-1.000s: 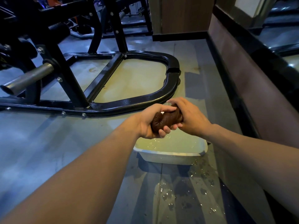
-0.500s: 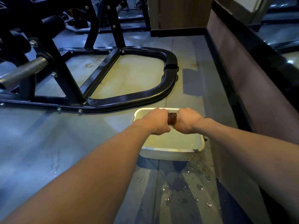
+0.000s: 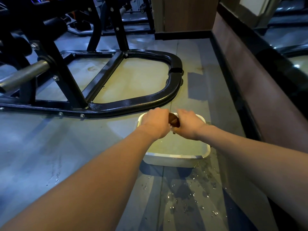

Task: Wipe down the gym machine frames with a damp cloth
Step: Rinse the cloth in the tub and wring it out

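Left hand and right hand, both seen from the back, are curled round opposite ends of a brown cloth rolled into a tight wad; only a short dark length of it shows in the gap between the 2 fists, and the fingers themselves are hidden beneath the hands. The cloth is held in the air above the far half of a white rectangular tub, which stands on the floor and holds shallow water. Both bare forearms reach forward from the lower edge of the view and converge over the tub.

Water droplets lie scattered on the grey floor on the near side of the tub, towards its right corner. Just beyond the tub's far rim runs the black tubular base frame of a gym machine, a rounded loop lying flat on the floor with a diagonal cross-brace and bolt heads along its near rail. An upright black post rises from the frame at left, and a bare steel weight peg projects from it towards the left edge. A low brown wall with a dark top ledge borders the floor on the right. Further machines stand in the dim background.
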{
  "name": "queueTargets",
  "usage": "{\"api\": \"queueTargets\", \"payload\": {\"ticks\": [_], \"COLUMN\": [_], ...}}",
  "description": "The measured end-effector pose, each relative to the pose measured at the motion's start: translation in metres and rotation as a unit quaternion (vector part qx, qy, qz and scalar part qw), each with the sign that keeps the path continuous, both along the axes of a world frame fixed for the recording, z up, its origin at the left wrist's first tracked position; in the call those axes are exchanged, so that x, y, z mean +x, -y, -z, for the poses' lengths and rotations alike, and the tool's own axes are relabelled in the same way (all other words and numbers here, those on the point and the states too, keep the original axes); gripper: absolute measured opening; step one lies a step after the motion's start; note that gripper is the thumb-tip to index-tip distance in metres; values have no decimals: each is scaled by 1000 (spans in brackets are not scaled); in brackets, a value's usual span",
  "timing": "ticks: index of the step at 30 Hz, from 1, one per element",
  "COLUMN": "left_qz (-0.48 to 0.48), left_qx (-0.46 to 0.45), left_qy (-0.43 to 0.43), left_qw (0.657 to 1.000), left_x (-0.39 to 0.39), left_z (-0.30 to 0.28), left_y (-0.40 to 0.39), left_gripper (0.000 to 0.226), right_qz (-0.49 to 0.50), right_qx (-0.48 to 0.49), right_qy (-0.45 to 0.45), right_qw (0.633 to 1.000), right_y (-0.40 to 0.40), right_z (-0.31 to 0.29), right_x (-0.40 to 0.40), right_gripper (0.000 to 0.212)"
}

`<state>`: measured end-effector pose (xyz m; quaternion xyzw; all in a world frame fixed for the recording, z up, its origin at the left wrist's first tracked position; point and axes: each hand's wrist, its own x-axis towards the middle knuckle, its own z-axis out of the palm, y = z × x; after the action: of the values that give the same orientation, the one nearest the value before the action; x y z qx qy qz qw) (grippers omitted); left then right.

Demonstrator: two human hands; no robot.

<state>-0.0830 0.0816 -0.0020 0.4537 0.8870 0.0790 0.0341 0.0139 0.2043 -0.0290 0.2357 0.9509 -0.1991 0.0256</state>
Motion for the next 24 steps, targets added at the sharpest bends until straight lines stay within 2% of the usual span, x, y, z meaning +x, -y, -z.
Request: {"api": "queueTargets", "payload": {"ticks": [2, 3, 4, 6, 8, 10, 13, 16, 18, 20, 22, 24], "left_qz": [-111, -157, -188, -191, -162, -137, -109, -100, -86, -46, 13, 66], "left_qx": [51, 85, 101, 81, 55, 40, 12, -20, -49, -80, -75, -68], "left_qy": [170, 285, 399, 577, 669, 691, 662, 622, 548, 418, 234, 76], "left_qw": [978, 942, 892, 790, 723, 709, 742, 776, 830, 904, 969, 993], "left_x": [-3, -5, -7, -7, -6, -8, -15, -18, -15, -9, -3, 0], "left_z": [-8, -13, -18, -26, -30, -32, -35, -31, -25, -16, -3, -1], "left_y": [-5, -5, -4, 3, 6, 9, 19, 28, 27, 23, 18, 13], "left_gripper": [16, 19, 22, 29, 35, 37, 44, 38, 33, 28, 23, 20], "right_qz": [-24, -53, -88, -142, -161, -168, -164, -185, -189, -177, -153, -121], "right_qx": [38, 68, 109, 175, 174, 113, 65, 138, 177, 169, 162, 149], "right_qy": [-47, -71, -88, -109, -124, -139, -137, -106, -67, -21, 18, 40], "right_qw": [998, 994, 986, 968, 964, 969, 975, 967, 964, 969, 975, 981], "right_y": [-5, -9, -12, -16, -16, -13, -4, 3, 7, 10, 12, 13], "right_z": [-2, -3, -4, -4, -5, -7, -13, -17, -20, -22, -22, -22], "right_x": [6, 10, 14, 19, 21, 19, 15, 9, 8, 10, 11, 8], "right_gripper": [90, 95, 97, 97, 96, 88, 63, 42, 30, 26, 22, 18]}}
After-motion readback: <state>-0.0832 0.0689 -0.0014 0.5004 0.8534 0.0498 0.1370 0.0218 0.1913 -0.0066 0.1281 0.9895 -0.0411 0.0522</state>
